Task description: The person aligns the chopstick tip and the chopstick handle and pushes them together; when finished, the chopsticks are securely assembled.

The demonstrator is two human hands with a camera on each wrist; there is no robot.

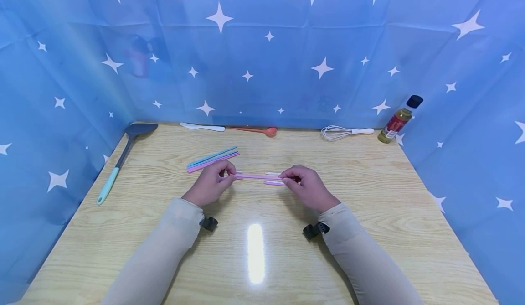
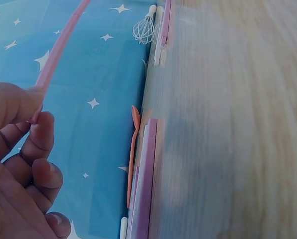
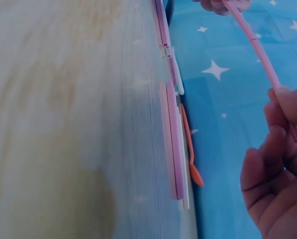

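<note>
A slim pink stick is stretched level between both hands above the table, with a faint mark partway along it in the right wrist view. My left hand pinches its left end between thumb and forefinger; the other fingers curl loosely. At the opposite end my right hand pinches it the same way. Under the right hand lie pink and white sticks, partly covered by the hand. More pink and white sticks lie near the left hand. Just behind that hand rests a group of blue, purple and pink sticks.
Along the back edge lie a white knife, an orange spoon and a whisk. A bottle stands at the back right corner. A turner lies along the left edge. Blue starry curtains surround the wooden table.
</note>
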